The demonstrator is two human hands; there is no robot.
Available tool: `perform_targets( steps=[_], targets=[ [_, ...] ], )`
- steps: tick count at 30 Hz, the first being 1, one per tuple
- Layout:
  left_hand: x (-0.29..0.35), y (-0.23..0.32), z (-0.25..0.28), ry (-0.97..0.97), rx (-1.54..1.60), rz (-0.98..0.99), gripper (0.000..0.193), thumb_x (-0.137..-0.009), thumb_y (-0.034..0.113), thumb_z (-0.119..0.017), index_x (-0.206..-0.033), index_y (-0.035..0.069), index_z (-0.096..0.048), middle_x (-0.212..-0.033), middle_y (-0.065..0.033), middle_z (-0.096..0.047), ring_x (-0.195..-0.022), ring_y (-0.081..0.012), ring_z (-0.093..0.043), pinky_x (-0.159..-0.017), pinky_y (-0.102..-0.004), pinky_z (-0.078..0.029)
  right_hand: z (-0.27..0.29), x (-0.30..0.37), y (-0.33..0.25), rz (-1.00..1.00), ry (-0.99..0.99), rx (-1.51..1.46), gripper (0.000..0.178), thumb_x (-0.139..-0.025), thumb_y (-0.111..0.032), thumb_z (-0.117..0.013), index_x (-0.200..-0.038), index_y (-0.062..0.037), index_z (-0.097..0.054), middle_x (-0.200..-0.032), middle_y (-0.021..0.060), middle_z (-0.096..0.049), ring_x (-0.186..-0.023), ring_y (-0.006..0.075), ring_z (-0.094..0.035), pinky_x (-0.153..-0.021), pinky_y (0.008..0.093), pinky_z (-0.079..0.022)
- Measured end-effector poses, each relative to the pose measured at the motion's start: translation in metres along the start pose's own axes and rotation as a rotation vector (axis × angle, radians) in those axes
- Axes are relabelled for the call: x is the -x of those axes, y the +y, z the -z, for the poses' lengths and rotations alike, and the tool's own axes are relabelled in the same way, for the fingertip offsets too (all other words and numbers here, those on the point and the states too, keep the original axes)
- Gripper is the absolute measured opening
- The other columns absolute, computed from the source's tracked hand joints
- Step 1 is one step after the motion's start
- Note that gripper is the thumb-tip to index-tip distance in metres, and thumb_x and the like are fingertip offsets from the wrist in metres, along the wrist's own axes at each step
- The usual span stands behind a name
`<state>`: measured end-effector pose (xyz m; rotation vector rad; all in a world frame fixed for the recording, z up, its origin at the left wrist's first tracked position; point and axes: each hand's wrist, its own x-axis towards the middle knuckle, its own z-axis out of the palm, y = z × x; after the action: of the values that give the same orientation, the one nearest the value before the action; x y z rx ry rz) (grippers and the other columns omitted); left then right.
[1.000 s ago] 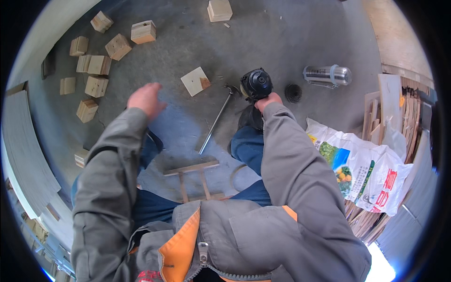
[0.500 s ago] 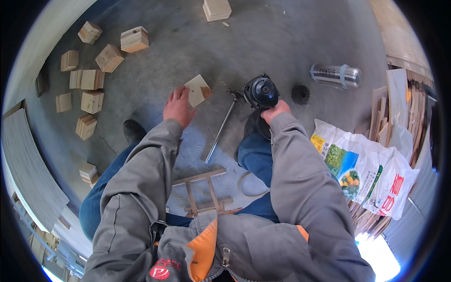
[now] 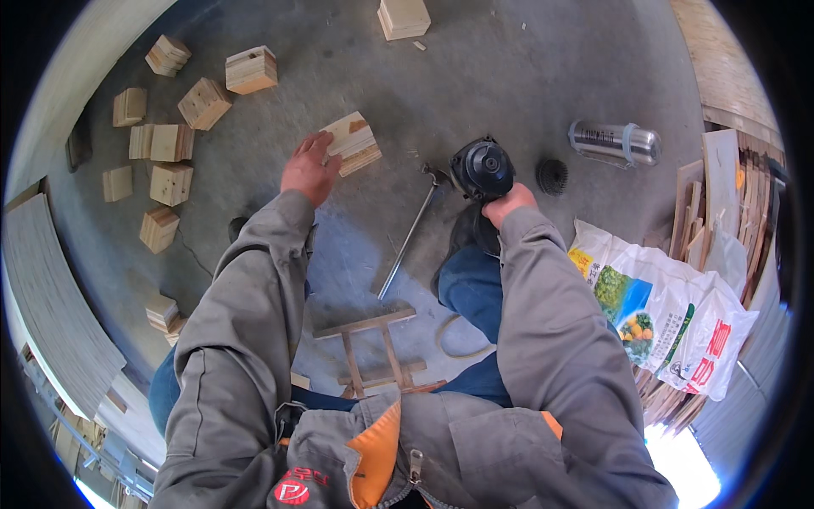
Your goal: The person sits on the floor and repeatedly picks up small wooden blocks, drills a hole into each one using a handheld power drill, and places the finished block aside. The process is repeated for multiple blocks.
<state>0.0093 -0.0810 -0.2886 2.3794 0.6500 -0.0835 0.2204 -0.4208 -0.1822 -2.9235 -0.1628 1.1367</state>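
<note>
At the upper middle, a layered wooden block [image 3: 359, 146] rests on the floor with its stacked edges showing. My left hand [image 3: 310, 170] holds its left side, thumb and fingers against the wood. My right hand [image 3: 511, 204] is wrapped around the handle of a black nail gun [image 3: 483, 170], seen from its round cap end; its nose is hidden. Between the two hands lies a hammer [image 3: 410, 233] with a shiny metal handle, its head close to the nail gun. A dark coil of nails [image 3: 552, 176] sits just right of the gun.
Several similar blocks [image 3: 172, 142] are scattered at the left, and another stack [image 3: 404, 19] stands far ahead. To the right are a steel flask [image 3: 615, 144], a white printed sack [image 3: 670, 310] and wood strips [image 3: 750, 204]. A small wooden frame [image 3: 369, 348] lies between my legs.
My left hand has taken hold of the block, which has turned so its layered side shows. The nail gun stays in my right hand. The whole view has shifted slightly.
</note>
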Motion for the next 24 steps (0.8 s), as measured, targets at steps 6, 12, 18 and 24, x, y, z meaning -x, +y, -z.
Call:
perform_targets(
  steps=[6,12,18,24],
  targets=[
    [-0.002,0.042,0.014,-0.066,-0.051,0.199,0.096,-0.081,0.043,-0.085,-0.155,0.004,-0.037,-0.15,-0.0226,-0.05,-0.139,-0.0404,-0.051,-0.114,-0.0452,-0.045,-0.005,-0.007,0.009,-0.015,-0.005,0.021,0.038,-0.074,-0.019,-0.078,-0.11,-0.008,-0.079,-0.11,0.0214,-0.077,-0.111,0.0396,-0.071,-0.094,0.0414,-0.056],
    [-0.009,0.036,-0.011,0.071,0.145,0.407,0.08,-0.08,0.038,-0.082,-0.142,-0.001,-0.049,-0.135,-0.0218,-0.061,-0.123,-0.0395,-0.062,-0.104,-0.0464,-0.051,0.003,-0.002,0.001,-0.038,-0.065,0.003,0.037,-0.084,-0.017,-0.069,-0.117,-0.0045,-0.076,-0.124,0.024,-0.072,-0.123,0.0421,-0.065,-0.103,0.0423,-0.053],
    [0.001,0.004,-0.041,0.025,1.349,0.818,0.043,-0.09,0.03,-0.074,-0.12,0.0,-0.068,-0.107,-0.0094,-0.072,-0.094,-0.0224,-0.068,-0.083,-0.0389,-0.053,0.0,-0.004,0.003,-0.04,-0.035,0.002,0.038,-0.078,-0.019,-0.075,-0.114,-0.0064,-0.077,-0.116,0.0226,-0.075,-0.116,0.0406,-0.069,-0.097,0.0414,-0.055],
    [0.042,0.007,-0.063,0.134,1.108,0.891,0.046,-0.095,0.033,-0.074,-0.124,-0.003,-0.07,-0.103,-0.0063,-0.072,-0.085,-0.0154,-0.064,-0.075,-0.0309,-0.052,-0.003,-0.003,0.007,-0.025,0.019,-0.027,0.038,-0.075,-0.02,-0.078,-0.11,-0.0064,-0.078,-0.11,0.0226,-0.076,-0.111,0.0406,-0.071,-0.093,0.0415,-0.056]
  ],
)
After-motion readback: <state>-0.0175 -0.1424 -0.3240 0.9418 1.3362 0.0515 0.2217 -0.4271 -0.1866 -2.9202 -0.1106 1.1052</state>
